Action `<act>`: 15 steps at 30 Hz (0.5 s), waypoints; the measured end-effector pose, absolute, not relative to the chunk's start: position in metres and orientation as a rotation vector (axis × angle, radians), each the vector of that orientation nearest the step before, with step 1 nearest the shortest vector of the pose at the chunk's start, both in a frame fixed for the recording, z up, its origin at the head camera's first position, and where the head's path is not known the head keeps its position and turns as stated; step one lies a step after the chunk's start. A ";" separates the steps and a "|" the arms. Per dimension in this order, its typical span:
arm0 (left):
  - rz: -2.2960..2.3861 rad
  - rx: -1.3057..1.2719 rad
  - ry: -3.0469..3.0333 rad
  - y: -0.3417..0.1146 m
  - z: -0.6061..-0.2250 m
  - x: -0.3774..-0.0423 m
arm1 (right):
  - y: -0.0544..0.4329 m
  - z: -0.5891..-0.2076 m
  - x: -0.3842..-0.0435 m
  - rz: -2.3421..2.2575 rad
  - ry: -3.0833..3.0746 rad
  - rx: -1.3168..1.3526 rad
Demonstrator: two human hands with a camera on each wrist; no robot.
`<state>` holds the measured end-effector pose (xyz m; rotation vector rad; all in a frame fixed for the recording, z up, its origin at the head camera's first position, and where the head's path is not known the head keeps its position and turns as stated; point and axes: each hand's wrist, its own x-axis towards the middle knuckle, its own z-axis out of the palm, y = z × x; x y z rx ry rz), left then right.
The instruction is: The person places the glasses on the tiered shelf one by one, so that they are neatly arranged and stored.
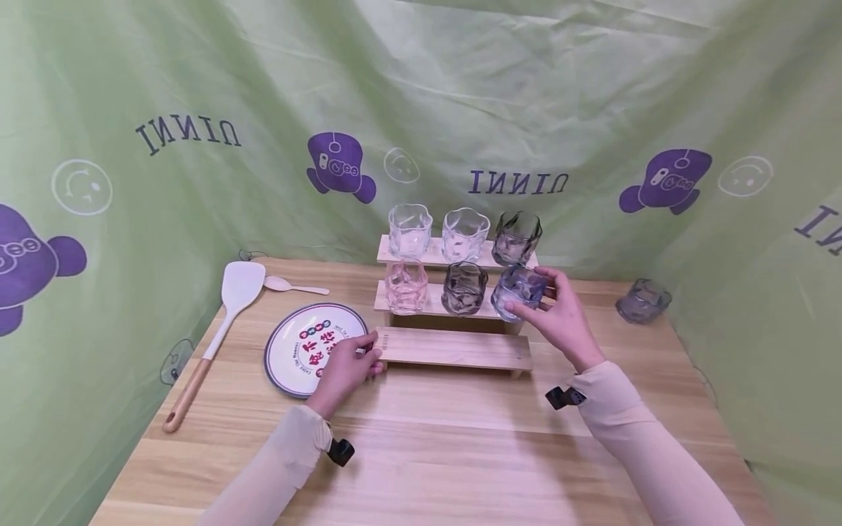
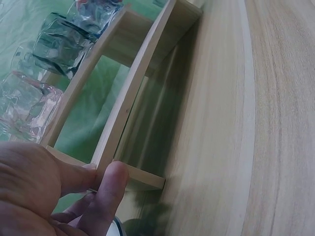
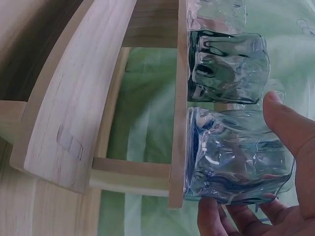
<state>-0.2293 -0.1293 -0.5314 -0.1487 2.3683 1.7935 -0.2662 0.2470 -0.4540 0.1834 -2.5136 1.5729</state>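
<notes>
A three-step wooden display rack [image 1: 454, 348] stands on the table. My left hand [image 1: 345, 369] pinches the left end of its lowest board between thumb [image 2: 78, 177] and forefinger. My right hand [image 1: 562, 318] holds a blue glass [image 1: 517, 291] at the right end of the middle step; in the right wrist view the glass base [image 3: 193, 152] meets the board, thumb on one side and fingers on the other. Left of it on that step are a dark grey glass [image 1: 464, 290] and a pink glass [image 1: 406, 288].
On the top step stand two clear glasses [image 1: 410, 232] and a dark glass [image 1: 517, 239]. Another grey-blue glass [image 1: 643, 301] is at the table's right. To the left lie a printed plate [image 1: 289, 358], a white spoon [image 1: 296, 288] and a wooden-handled spatula [image 1: 242, 286]. A green curtain [image 1: 526, 88] surrounds the table.
</notes>
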 end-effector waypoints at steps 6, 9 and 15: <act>1.802 -0.177 2.373 -0.130 -0.532 -0.229 | 0.245 -0.454 -0.267 1.604 -2.504 0.199; 1.810 -0.179 2.374 -0.130 -0.531 -0.229 | 0.246 -0.453 -0.266 1.626 -2.501 0.228; 1.815 -0.155 2.369 -0.128 -0.531 -0.229 | 0.269 -0.451 -0.266 1.717 -2.423 0.321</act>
